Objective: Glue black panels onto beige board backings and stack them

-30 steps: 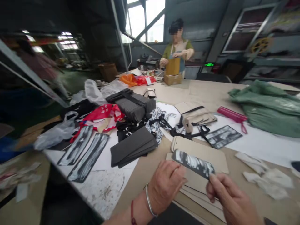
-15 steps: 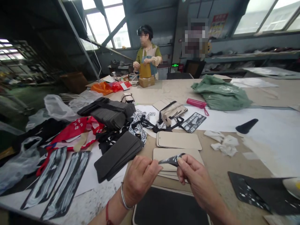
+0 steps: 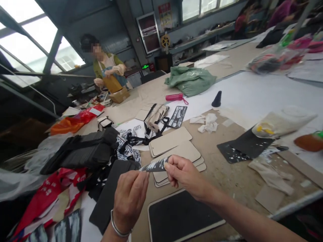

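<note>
The black strip [image 3: 155, 166], smeared with white, was stretched between the two hands, off the left edge of the near beige stack [image 3: 188, 152] and overlapping it in view; whether they touched could not be told. The right hand [image 3: 179, 169] gripped the strip's right end between thumb and bent fingers, in front of that stack. The left hand [image 3: 131, 190] was closed at the strip's left end, left of the stack, its fingertips partly hidden. Just beyond the near beige stack lay the far beige stack [image 3: 171, 140], and on its near side a black panel [image 3: 181, 215] with a pale border. Dark panels [image 3: 108, 195] were to its left, beyond the left hand. Crumpled white scraps [image 3: 205, 121] lay past its right end, and white-spotted black pieces [image 3: 233, 153] farther to its right. A smeared panel [image 3: 178, 116] and a pink case [image 3: 174, 97] lay beyond it, with a green bag [image 3: 190, 82] farther still. Well beyond it, to the left, stood a co-worker [image 3: 108, 69].
</note>
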`<state>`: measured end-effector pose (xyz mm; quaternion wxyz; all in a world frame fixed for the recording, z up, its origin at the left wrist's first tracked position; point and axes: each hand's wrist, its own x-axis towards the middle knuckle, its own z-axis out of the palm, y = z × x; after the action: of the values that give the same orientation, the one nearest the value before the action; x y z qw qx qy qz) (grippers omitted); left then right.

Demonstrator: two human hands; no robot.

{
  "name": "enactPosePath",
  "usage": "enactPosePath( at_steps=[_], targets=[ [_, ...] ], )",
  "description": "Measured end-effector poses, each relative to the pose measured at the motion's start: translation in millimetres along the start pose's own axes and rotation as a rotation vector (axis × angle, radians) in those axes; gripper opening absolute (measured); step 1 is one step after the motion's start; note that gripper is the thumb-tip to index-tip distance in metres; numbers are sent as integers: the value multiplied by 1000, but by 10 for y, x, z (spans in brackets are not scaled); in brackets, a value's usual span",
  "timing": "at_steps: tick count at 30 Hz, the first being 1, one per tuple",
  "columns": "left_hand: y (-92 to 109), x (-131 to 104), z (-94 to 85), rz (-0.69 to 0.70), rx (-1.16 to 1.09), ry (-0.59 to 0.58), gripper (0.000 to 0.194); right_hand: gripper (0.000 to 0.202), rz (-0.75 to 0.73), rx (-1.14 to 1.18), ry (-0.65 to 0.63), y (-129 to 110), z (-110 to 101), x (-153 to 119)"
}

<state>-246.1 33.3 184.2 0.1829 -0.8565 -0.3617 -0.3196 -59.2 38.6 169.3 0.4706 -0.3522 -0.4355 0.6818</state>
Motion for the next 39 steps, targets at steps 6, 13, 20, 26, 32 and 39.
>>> enactPosePath(
  at_steps=[6, 13, 20, 26, 32, 39],
  targets=[
    [113, 273, 72, 23, -95, -59, 17, 34, -39, 40, 106, 3, -135, -102],
    [236, 575, 53, -41, -129, -76, 7, 36, 128, -321, 285, 656, -705, -414],
    [342, 673, -34, -163, -167, -106, 4, 34, 117, -209, 722, 1309, -1318, -376],
    [331, 658, -103, -300, -186, -127, 11, 31, 60, -146, 653, 1104, -1295, -233],
    [131, 265, 43, -649, -201, -151, 20, 29, 35, -484, 606, 1118, -1502, -232],
    [-201, -652, 934, -1360, -464, -218, 39, 21, 58, -1112, 423, 1199, -1907, 109]
  ],
)
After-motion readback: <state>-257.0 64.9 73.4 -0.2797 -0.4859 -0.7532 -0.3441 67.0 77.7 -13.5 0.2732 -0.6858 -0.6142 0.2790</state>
